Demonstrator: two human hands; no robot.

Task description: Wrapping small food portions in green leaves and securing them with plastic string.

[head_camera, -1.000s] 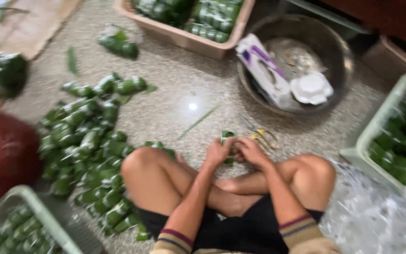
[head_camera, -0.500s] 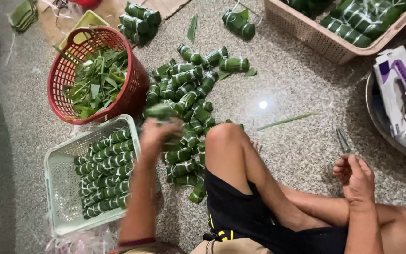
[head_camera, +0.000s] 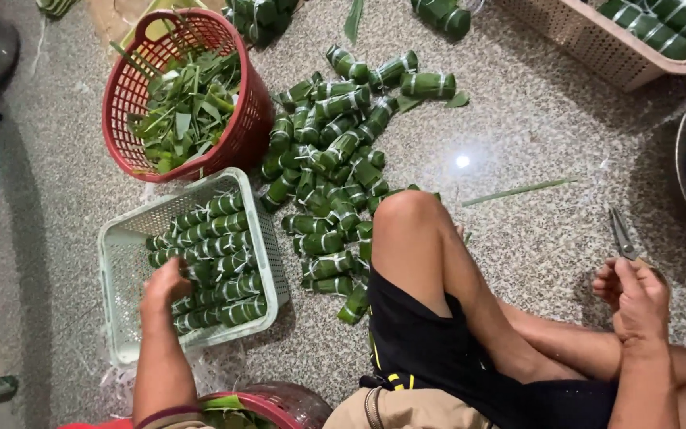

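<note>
My left hand (head_camera: 167, 287) lies loose on green leaf-wrapped, string-tied rolls (head_camera: 217, 262) in the pale basket (head_camera: 117, 238); my right hand (head_camera: 635, 295) grips scissors (head_camera: 621, 233).

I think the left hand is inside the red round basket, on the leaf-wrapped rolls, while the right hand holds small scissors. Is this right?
Not quite. In the head view the left hand is inside the pale green square basket, on the leaf-wrapped rolls. The red round basket beside it holds loose leaf scraps. The rest is right: the right hand holds the small scissors.
</note>
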